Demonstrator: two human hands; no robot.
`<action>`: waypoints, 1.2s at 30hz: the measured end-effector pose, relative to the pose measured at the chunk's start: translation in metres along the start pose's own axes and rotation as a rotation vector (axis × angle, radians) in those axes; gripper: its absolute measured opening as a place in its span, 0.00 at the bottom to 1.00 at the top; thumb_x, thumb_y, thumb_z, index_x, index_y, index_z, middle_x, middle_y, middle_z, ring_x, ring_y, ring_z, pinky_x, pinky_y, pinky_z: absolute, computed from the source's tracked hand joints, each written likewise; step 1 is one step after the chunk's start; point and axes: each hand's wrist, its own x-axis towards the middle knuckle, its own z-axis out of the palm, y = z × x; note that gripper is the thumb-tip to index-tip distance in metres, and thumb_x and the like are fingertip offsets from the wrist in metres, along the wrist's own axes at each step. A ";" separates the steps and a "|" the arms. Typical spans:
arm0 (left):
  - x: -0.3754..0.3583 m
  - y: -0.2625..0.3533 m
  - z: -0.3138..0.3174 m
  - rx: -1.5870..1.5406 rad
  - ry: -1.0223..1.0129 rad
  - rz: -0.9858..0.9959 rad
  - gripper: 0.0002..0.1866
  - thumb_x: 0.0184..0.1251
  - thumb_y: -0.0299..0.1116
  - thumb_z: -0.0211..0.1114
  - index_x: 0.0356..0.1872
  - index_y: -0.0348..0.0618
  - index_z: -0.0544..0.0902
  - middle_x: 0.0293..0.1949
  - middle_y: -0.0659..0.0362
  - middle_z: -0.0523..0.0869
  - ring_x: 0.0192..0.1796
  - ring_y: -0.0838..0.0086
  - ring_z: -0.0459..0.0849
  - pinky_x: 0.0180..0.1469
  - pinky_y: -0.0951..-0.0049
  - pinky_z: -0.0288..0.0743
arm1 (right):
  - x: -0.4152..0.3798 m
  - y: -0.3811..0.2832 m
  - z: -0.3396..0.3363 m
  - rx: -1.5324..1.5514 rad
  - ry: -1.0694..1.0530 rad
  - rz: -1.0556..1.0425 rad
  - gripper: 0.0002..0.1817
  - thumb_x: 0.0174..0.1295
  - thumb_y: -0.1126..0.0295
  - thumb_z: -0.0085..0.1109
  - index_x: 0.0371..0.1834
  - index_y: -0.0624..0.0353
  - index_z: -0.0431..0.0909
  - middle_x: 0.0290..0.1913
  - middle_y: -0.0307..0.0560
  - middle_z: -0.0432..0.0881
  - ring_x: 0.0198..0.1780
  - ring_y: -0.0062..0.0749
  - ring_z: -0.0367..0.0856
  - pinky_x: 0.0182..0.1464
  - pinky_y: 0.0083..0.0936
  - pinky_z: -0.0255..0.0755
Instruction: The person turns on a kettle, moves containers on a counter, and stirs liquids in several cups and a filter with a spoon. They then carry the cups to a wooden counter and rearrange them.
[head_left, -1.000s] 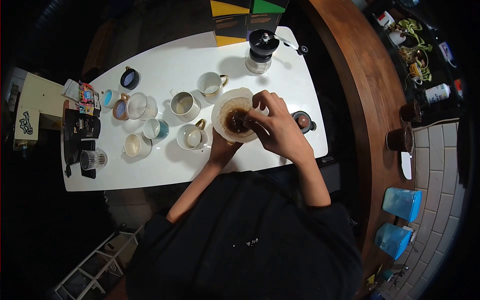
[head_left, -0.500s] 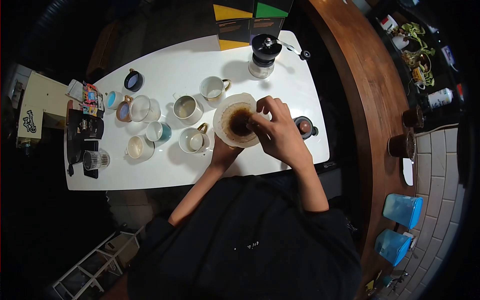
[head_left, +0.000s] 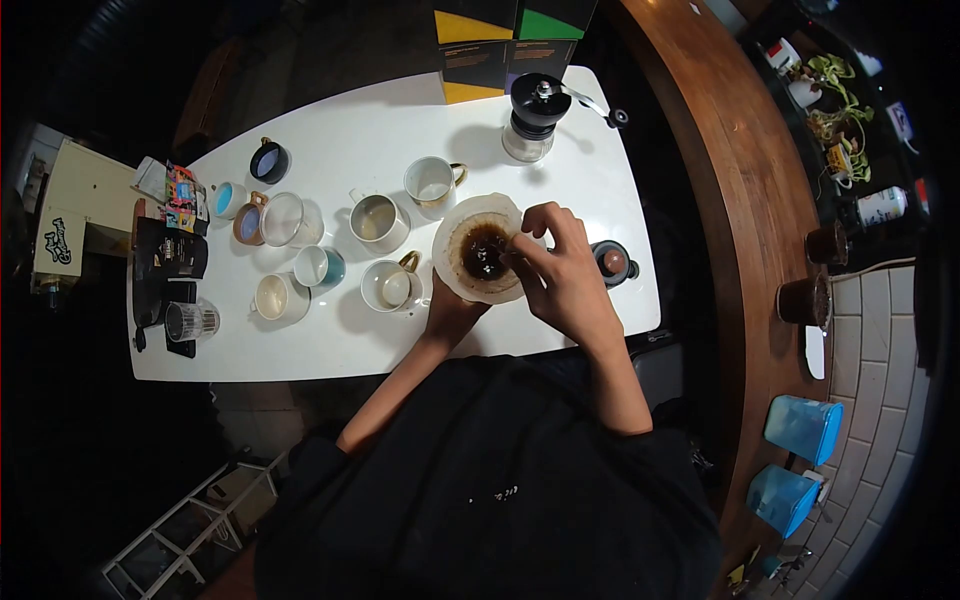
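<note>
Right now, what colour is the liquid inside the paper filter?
Dark brown, almost black, in the pale paper filter; the head view shows it best.

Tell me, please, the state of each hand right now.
Left hand: holding the coffee filter from below, grip partly hidden.
Right hand: fingers curled over it; whether they hold anything cannot be told.

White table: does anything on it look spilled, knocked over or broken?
Nothing clearly stands out. The mugs and hand grinder stand upright, and the dark liquid sits inside the paper filter above the left hand. The drinking glass seems to lean, but that is probably the wide lens; I see no break in it.
</note>
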 end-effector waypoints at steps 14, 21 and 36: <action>-0.003 -0.016 -0.006 0.003 -0.031 0.045 0.24 0.59 0.32 0.77 0.56 0.36 0.81 0.50 0.53 0.88 0.51 0.68 0.88 0.53 0.67 0.83 | -0.003 -0.005 0.003 0.046 0.012 0.014 0.10 0.53 0.74 0.71 0.38 0.56 0.83 0.48 0.45 0.73 0.47 0.39 0.73 0.50 0.36 0.67; -0.003 -0.017 -0.005 -0.026 -0.026 0.063 0.24 0.60 0.32 0.76 0.55 0.36 0.81 0.49 0.53 0.88 0.51 0.67 0.89 0.53 0.66 0.83 | -0.005 -0.002 0.001 0.108 0.005 0.021 0.10 0.52 0.76 0.71 0.37 0.56 0.83 0.47 0.45 0.72 0.48 0.39 0.73 0.52 0.36 0.68; -0.002 -0.009 -0.002 -0.038 -0.015 0.016 0.22 0.60 0.29 0.75 0.54 0.36 0.82 0.49 0.54 0.89 0.50 0.70 0.89 0.53 0.68 0.83 | -0.006 0.001 0.000 0.123 -0.017 0.026 0.11 0.52 0.76 0.71 0.39 0.57 0.83 0.46 0.45 0.71 0.48 0.40 0.73 0.51 0.36 0.68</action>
